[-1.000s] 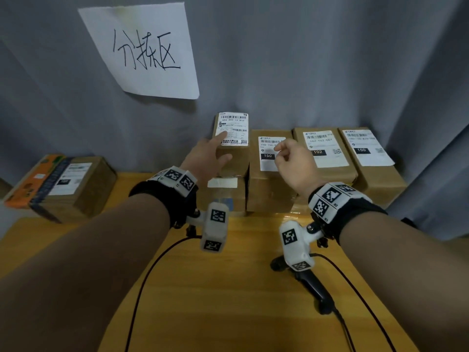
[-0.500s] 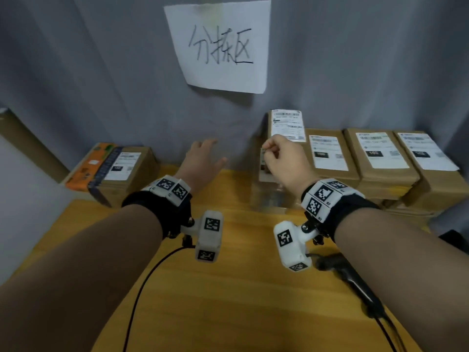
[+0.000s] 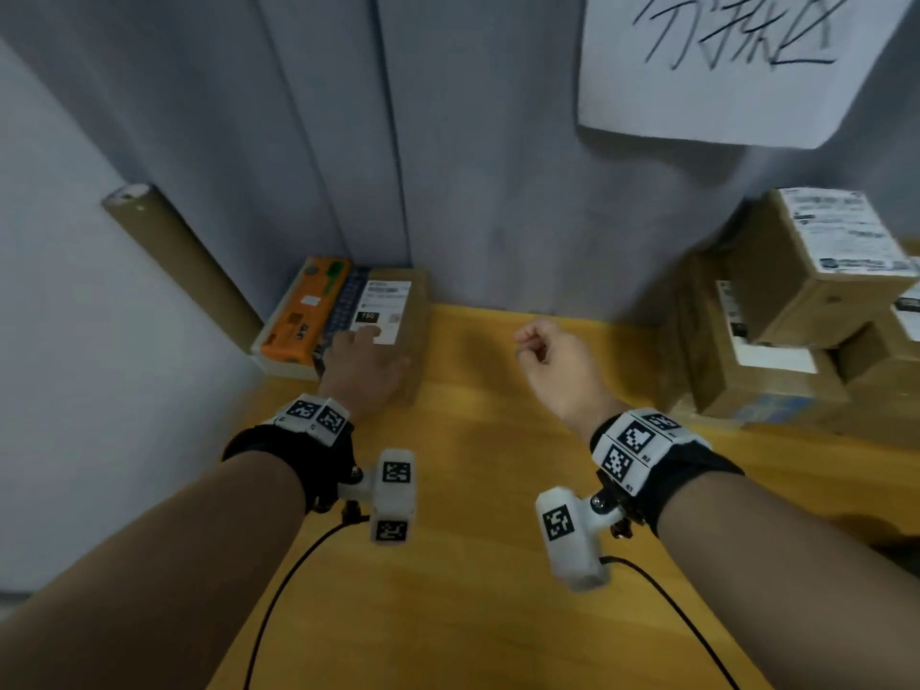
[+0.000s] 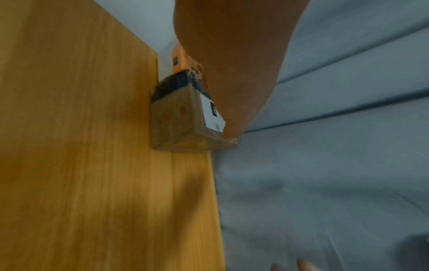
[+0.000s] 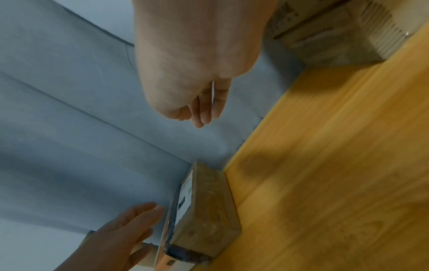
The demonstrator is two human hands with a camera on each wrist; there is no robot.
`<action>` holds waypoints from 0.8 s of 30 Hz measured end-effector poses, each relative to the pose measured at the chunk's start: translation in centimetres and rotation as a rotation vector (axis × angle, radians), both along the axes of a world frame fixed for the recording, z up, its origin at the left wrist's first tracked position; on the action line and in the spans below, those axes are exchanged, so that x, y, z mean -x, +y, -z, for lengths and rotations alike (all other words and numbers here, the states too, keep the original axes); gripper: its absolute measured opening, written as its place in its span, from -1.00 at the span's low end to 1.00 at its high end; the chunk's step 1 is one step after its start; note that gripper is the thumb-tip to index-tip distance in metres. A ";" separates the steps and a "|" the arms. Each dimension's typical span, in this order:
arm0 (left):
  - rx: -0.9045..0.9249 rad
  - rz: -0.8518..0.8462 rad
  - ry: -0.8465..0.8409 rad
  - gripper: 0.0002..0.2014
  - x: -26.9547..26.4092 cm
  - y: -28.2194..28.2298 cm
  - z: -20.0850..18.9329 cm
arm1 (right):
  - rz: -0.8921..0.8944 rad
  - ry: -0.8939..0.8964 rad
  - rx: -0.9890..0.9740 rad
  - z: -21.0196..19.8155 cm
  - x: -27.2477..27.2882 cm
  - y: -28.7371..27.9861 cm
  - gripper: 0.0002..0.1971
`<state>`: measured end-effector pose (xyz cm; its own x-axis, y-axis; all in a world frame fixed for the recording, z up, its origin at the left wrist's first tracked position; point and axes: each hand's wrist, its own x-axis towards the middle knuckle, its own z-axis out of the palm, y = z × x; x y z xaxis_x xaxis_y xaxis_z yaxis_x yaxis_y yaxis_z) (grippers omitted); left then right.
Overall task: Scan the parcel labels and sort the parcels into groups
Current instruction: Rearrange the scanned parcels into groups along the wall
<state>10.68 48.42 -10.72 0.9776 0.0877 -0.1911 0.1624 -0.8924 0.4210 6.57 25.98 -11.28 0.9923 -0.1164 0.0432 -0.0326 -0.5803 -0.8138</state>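
Note:
A brown parcel (image 3: 415, 311) (image 4: 176, 119) (image 5: 209, 207) with a white label marked 150 lies at the table's back left corner. My left hand (image 3: 368, 341) (image 5: 139, 218) is over its near end with straight fingers reaching onto the label; whether they touch it I cannot tell. My right hand (image 3: 540, 348) (image 5: 202, 110) hangs in the air above the middle of the table, fingers loosely curled, holding nothing. A stack of labelled brown parcels (image 3: 776, 390) (image 5: 325, 27) stands at the back right, to the right of that hand.
An orange box (image 3: 303, 311) and a dark blue pack (image 3: 343, 306) lie left of the brown parcel. A cardboard tube (image 3: 184, 261) leans at the far left. Grey curtain behind carries a handwritten paper sign (image 3: 722, 67). Two black cables (image 3: 279, 590) cross the wooden table (image 3: 473, 565).
The view has swung left. My left hand left the stack and travelled left to the 150 parcel. My right hand drew away from the stack, its fingers still curled.

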 end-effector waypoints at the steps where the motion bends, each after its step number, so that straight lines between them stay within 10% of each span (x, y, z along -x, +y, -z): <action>1: -0.027 0.002 0.023 -0.32 -0.5 0.9 0.8 | -0.009 0.030 -0.005 0.6 -0.2 0.8 -0.84; 20: -0.110 -0.150 0.098 -0.40 -6.0 3.5 6.1 | 0.030 0.324 0.039 4.6 -2.8 3.7 -0.78; 24: -0.072 -0.201 0.155 -0.17 -6.6 4.0 6.2 | 0.035 0.334 0.035 4.8 -3.2 4.2 -0.80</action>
